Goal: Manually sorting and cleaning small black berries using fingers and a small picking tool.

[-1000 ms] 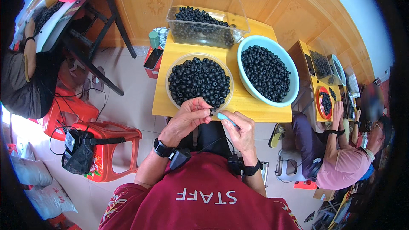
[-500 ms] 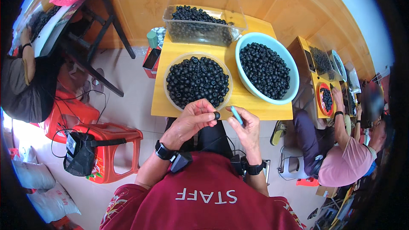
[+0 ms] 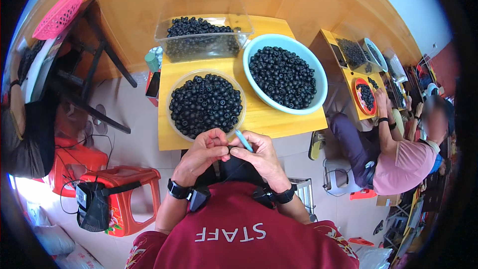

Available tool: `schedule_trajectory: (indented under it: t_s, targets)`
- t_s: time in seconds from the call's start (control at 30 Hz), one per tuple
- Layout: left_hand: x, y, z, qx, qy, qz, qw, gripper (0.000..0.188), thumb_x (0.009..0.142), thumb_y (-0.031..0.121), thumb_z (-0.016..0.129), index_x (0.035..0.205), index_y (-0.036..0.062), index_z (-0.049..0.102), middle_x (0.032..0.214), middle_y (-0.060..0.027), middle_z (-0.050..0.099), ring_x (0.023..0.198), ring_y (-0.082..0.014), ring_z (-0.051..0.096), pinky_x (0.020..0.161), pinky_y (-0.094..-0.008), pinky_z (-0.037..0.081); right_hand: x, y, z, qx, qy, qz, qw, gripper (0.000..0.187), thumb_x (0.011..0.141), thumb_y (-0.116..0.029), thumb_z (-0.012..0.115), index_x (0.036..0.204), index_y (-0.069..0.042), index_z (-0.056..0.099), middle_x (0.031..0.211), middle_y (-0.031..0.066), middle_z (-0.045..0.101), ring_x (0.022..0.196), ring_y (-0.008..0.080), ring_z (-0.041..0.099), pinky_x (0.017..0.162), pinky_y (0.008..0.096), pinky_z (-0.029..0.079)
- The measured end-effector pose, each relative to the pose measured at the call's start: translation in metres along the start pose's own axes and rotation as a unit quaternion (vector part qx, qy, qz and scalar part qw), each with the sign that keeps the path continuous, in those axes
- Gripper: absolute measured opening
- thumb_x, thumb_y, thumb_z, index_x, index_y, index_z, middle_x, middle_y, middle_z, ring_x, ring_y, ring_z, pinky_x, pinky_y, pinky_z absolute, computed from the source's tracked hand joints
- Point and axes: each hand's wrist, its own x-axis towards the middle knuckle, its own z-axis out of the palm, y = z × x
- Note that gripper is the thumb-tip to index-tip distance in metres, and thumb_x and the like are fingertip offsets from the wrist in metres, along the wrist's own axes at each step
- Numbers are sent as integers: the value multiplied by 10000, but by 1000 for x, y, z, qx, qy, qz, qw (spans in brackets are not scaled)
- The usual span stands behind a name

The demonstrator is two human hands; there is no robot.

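Close in front of my body, just off the table's near edge, my left hand (image 3: 205, 152) pinches a small black bead (image 3: 230, 149), mostly covered by the fingers. My right hand (image 3: 263, 155) is closed round a slim light blue tool (image 3: 244, 141), its handle pointing up and away; its working end is hidden at the bead. The fingertips of both hands meet there. Just beyond them a round clear tub (image 3: 172, 119) holds a heap of black beads with holes. To its right stands a light blue basin (image 3: 321, 94) full of the same beads.
A clear rectangular bin (image 3: 199, 0) with more beads is at the back of the yellow wooden table (image 3: 294, 125). Red stools (image 3: 144, 174) and a dark-legged table (image 3: 112, 60) are on the left. At right, a person in pink (image 3: 406, 167) sits at another bead-covered table.
My hands have come together, the right one bringing the light blue tool up to the bead in the left. The view has turned, and the table appears shifted left.
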Motion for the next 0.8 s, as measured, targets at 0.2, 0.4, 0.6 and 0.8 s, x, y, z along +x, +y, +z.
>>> schedule_trajectory:
  t_s: [0.2, 0.4, 0.6, 0.8]
  targets:
    - [2, -2, 1, -12, -25, -26, 999, 206, 753, -19, 646, 879, 58, 503, 798, -36, 585, 692, -118, 603, 618, -223, 502, -1, 7, -8, -2, 12, 23, 1000, 58, 808, -32, 621, 849, 4, 601, 778, 65, 642, 727, 108, 600, 688, 231, 473]
    - [2, -6, 2, -8, -20, -23, 1000, 199, 763, 3, 647, 889, 57, 503, 807, -40, 590, 706, -114, 597, 639, -213, 493, -6, 7, -10, -105, -22, 2, 994, 103, 791, -45, 649, 864, 5, 597, 774, 44, 642, 689, 61, 574, 620, 197, 444]
    - [-1, -10, 7, -8, -30, -44, 999, 194, 774, 20, 641, 909, 48, 505, 819, -49, 592, 712, -117, 599, 644, -219, 494, -11, 9, -18, 0, -30, 40, 999, 163, 771, -35, 666, 907, 18, 593, 791, 82, 651, 746, 102, 625, 649, 198, 459]
    - [-1, 1, 5, 72, 8, -37, 997, 228, 771, 42, 651, 944, 46, 503, 883, -69, 588, 735, -132, 607, 663, -234, 501, -6, 12, -38, -77, 17, 96, 992, 179, 729, -37, 688, 897, -14, 631, 815, 32, 641, 730, 78, 585, 689, 214, 466]
